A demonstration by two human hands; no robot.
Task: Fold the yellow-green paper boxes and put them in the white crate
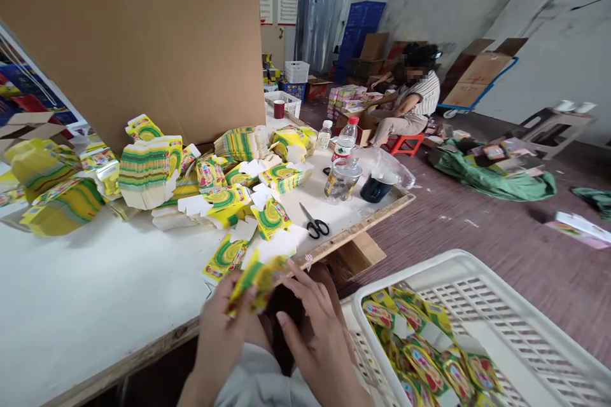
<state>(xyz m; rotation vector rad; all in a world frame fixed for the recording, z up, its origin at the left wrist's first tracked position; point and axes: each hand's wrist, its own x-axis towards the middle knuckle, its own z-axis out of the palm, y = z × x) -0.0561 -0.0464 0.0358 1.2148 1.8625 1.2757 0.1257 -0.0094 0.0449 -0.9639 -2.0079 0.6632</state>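
Note:
My left hand is closed on a small yellow-green printed carton, blurred by motion, just over the table's front edge. My right hand is to the right of that carton, its fingers stretched out and apart; the fingertips are near the carton's right end, and I cannot tell if they touch it. Loose flat cartons of the same print lie on the white table beyond my hands. To the right, a white plastic basket holds many folded cartons.
Black-handled scissors lie near the table edge. Behind them stand a clear jar, a red-capped bottle and a dark mug. Carton stacks lean by a big cardboard sheet. Another person sits on a red stool.

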